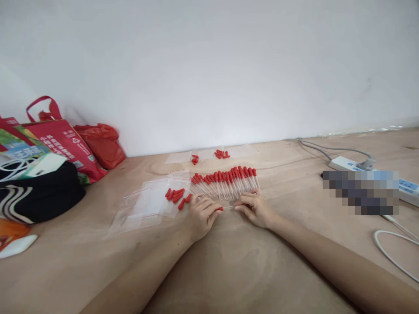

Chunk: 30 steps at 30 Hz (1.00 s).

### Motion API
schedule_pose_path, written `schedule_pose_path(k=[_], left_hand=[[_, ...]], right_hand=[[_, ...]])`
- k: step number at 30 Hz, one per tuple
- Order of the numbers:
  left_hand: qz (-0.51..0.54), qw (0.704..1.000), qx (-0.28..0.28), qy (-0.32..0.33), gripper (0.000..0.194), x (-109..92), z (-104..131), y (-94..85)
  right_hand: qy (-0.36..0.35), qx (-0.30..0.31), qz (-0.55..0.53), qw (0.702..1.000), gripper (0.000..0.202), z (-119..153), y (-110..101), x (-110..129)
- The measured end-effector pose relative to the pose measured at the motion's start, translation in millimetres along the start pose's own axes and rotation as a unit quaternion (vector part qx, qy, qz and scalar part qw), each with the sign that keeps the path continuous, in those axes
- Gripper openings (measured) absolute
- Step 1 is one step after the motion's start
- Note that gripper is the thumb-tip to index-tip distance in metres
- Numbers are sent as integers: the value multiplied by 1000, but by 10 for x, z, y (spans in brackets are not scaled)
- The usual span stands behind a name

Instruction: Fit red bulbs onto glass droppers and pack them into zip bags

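Between thumb and fingers, my left hand (203, 213) pinches a red rubber dropper bulb (220, 209). My right hand (255, 209) is closed on a thin clear dropper tube (229, 207), which spans the gap between the hands. Its end meets the bulb, though how far it sits inside I cannot tell. Just beyond both hands lies a row of droppers (225, 179), red bulbs pointing away from me and clear tubes toward me. Several loose red bulbs (178, 196) rest left of my left hand, near clear plastic zip bags (147, 203).
Against the wall, more red bulbs (221, 154) lie by flat clear bags (242, 151). At left stand a red shopping bag (70, 146), a red plastic bag (103, 144) and a black item with white stripes (42, 196). A power strip (343, 164) and a white cable (379, 244) are at right.
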<state>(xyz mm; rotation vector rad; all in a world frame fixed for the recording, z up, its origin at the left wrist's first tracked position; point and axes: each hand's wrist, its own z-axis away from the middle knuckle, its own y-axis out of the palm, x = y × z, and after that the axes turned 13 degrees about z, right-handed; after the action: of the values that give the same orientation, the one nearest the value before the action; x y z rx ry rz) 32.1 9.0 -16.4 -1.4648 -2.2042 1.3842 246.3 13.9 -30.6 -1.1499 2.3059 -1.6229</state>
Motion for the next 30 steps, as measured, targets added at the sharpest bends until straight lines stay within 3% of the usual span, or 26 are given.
schedule_pose_path(k=[9, 30], left_hand=[[-44, 999, 12, 4, 24, -18, -22, 12], [-18, 1000, 19, 6, 22, -17, -9, -6]], right_hand=[[-20, -17, 74, 997, 21, 4, -53, 28], [-25, 18, 55, 998, 22, 33, -14, 93]])
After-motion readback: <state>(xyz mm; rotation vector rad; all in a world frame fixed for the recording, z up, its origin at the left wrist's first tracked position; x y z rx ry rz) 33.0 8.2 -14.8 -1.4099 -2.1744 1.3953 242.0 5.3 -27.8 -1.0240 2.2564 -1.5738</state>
